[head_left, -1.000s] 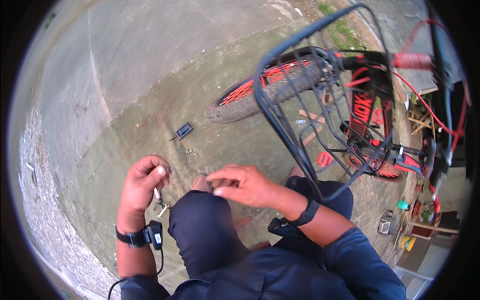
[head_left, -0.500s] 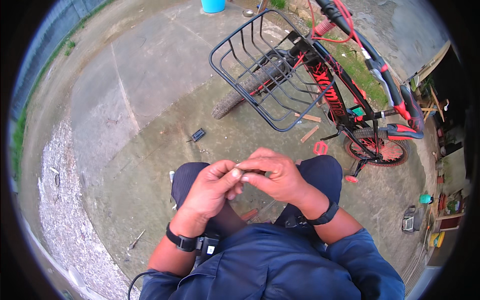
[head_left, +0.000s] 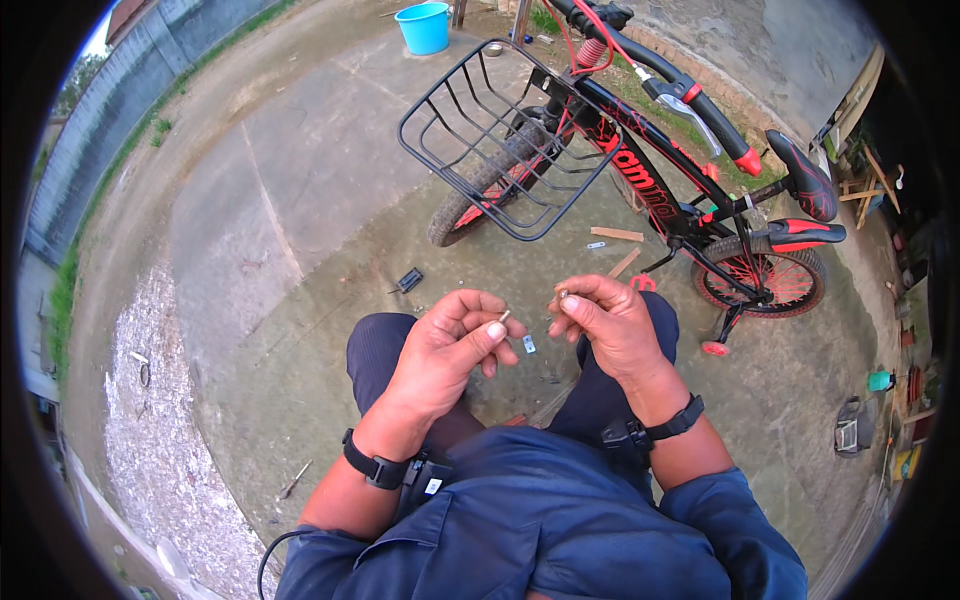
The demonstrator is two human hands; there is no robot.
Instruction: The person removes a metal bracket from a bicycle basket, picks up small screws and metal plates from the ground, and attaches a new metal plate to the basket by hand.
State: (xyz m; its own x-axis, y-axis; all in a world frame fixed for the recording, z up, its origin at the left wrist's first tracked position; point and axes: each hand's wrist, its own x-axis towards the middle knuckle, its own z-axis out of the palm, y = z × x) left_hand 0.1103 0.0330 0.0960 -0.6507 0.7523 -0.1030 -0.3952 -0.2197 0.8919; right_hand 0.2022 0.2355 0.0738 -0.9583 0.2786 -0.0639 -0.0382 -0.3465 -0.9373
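Note:
Over my lap, my left hand [head_left: 455, 345] pinches a small brass-coloured bolt [head_left: 504, 317] between thumb and forefinger. Apart from it, my right hand [head_left: 612, 325] has its thumb and forefinger closed on a tiny metal piece [head_left: 564, 294], too small to name for certain. Between the hands, lower down, a small flat metal plate [head_left: 529, 344] lies on the ground. Ahead of me is a black and red bicycle [head_left: 640, 175] with a black wire basket [head_left: 468, 190] at its front.
A black plastic part [head_left: 410, 280] lies on the concrete left of the bicycle. Wood strips [head_left: 617, 234] are near the pedal. A screwdriver [head_left: 294, 481] lies at the lower left, and a blue bucket [head_left: 424, 29] stands far ahead. At right sits a grey container [head_left: 853, 428].
My hands, together at the fingertips before, have drawn apart. The bolt in the left fingers and the plate below now show. The whole view has shifted slightly.

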